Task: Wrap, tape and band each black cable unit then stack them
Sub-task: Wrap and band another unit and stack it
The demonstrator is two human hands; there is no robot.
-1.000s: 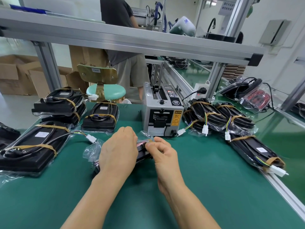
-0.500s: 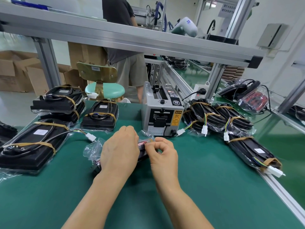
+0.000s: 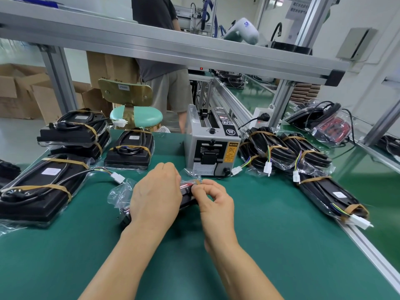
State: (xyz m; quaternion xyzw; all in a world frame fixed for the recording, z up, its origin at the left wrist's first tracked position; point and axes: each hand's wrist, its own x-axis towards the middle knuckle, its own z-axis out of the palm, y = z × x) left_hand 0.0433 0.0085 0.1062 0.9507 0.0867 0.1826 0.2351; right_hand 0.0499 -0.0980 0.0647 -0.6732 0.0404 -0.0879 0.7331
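A black cable unit [image 3: 186,197] in a clear plastic bag lies on the green mat in front of me, mostly hidden under my hands. My left hand [image 3: 155,197] lies over its middle and holds it down. My right hand [image 3: 213,200] pinches the bag's folded end at the unit's right side, where a tan strip shows. Loose bag plastic [image 3: 121,191] sticks out to the left. Banded units [image 3: 39,187] lie at the left, with a stack of two [image 3: 71,135] behind them.
A grey tape dispenser [image 3: 213,146] stands just behind my hands. More banded cable units [image 3: 287,152] lie at the right, one [image 3: 331,195] near the table's aluminium edge. A banded unit [image 3: 128,150] sits left of the dispenser. A person [image 3: 164,68] stands behind a stool [image 3: 136,114].
My hands have stayed on the unit. The fingers of my right hand have shifted slightly at the bag's end. The camera has drifted a little.
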